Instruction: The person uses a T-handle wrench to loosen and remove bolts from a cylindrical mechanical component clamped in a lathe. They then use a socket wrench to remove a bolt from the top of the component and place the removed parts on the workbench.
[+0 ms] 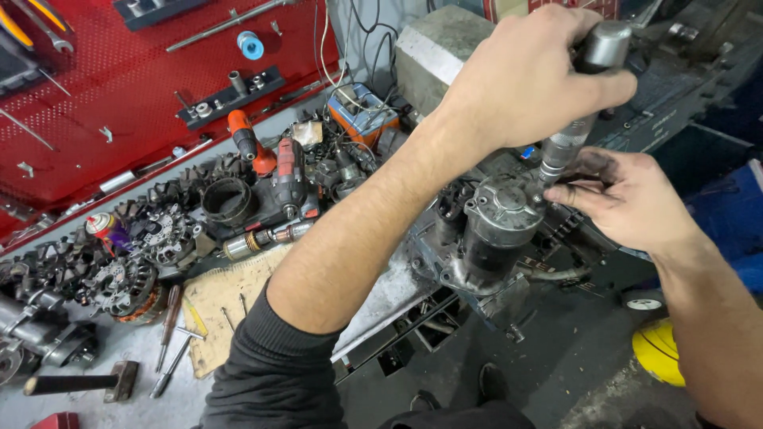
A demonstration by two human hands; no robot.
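Impact driver (pixel 579 103), a knurled grey metal tool with a rounded cap, upright and leaning slightly, held far right over the counter's (pixel 393 298) edge. Clenched around its upper end by the left hand (pixel 524 75), fingers wrapped over the cap from the left. Pinched low down near the tip by the right hand (pixel 628 199), grimy fingertips (pixel 560 193) closing on the shaft just above the work. Tip set down on the top of a starter motor (pixel 493 234), a grey cast housing with a dark cylindrical body, standing tilted at the counter's right edge. Both grips therefore closed on the same tool, one above the other. Left forearm stretched diagonally across the middle, dark sleeve (pixel 270 373) pushed up near the elbow. Further left on the counter, a red and black cordless drill (pixel 282 187) lying flat, an orange-handled tool (pixel 248 141) just beyond it, and a dark round housing (pixel 225 199) beside. Left of those, a heap of alternator parts (pixel 135 262) with copper windings showing. Nearer, a worn sheet of cardboard (pixel 230 306) with a few small pins on it, a screwdriver (pixel 169 318) alongside, and a hammer (pixel 83 383) at the near left. Far left, a red pegboard (pixel 119 87) with sockets and wrenches. Down at the near right, on the floor, a yellow object (pixel 658 349), only partly seen.
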